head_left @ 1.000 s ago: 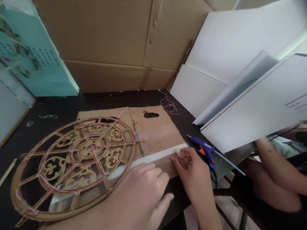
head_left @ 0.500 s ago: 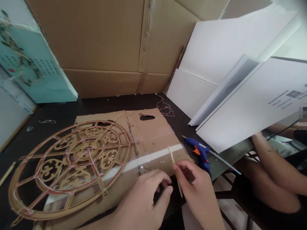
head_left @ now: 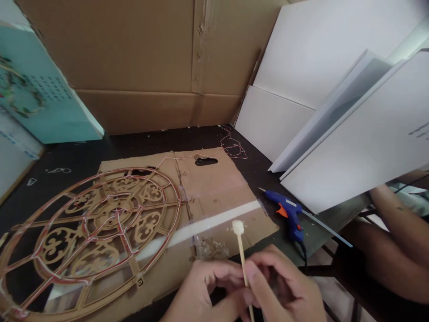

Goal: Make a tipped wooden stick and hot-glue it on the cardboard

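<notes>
My right hand is closed round a thin wooden stick that stands nearly upright, with a pale lump of glue on its top end. My left hand is curled beside it, its fingertips meeting the right hand near the stick's lower part. Both hands hover over the near edge of a flat cardboard sheet crossed by a white strip. An ornate round wooden fretwork disc, threaded with red and white wire, lies on the sheet's left half.
A blue hot glue gun lies right of the cardboard on the dark table. White boards lean at the right, a brown carton stands behind, a teal box at left. Another person's arm shows at the far right.
Both hands have pulled back from the white strip toward me. The right hand has lifted the stick upright, so its glue-tipped end now points up.
</notes>
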Tool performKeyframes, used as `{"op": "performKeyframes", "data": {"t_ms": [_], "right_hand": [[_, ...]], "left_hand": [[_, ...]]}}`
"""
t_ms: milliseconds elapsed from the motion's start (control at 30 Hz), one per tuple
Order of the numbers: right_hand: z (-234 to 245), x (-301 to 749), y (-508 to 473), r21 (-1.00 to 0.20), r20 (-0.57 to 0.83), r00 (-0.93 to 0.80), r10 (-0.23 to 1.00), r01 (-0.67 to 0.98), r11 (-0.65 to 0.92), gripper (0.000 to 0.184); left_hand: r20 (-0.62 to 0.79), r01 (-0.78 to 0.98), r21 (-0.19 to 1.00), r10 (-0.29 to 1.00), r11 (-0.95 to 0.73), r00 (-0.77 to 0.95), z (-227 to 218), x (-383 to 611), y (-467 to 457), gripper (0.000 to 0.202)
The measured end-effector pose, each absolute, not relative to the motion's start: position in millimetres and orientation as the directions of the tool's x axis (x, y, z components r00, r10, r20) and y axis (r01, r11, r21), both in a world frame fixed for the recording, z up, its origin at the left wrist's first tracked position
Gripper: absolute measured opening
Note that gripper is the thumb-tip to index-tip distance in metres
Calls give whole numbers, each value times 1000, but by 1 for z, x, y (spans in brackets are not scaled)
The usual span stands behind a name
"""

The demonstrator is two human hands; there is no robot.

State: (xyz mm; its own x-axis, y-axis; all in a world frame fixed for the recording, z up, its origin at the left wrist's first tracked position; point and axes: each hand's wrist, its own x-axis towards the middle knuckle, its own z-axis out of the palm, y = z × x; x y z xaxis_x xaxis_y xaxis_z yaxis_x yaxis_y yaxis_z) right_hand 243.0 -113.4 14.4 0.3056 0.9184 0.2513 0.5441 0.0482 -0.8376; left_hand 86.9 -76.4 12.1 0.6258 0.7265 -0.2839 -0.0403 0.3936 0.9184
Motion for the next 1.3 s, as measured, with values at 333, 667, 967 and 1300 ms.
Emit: {"op": "performKeyframes", "data": {"t_ms": [333, 667, 967, 1300], "right_hand": [[-9, 331, -62, -270, 215, 631, 746, 772, -575, 62], [-13, 331, -56, -372, 372, 681, 631, 732, -571, 51], [-6, 284, -84, -571, 344, 613, 711, 738, -360, 44], [-17, 273, -85, -472, 555, 508, 659, 844, -254, 32]], "left_hand": [[-260, -117, 892, 708, 436, 657, 11, 82, -71, 52], [-340, -91, 875, 737, 476, 584, 8, 86, -74, 47], [-460, -73, 793, 672, 605, 581, 12, 86, -68, 65], [-504, -86, 722, 608, 686, 614, 9, 87, -62, 73]]}}
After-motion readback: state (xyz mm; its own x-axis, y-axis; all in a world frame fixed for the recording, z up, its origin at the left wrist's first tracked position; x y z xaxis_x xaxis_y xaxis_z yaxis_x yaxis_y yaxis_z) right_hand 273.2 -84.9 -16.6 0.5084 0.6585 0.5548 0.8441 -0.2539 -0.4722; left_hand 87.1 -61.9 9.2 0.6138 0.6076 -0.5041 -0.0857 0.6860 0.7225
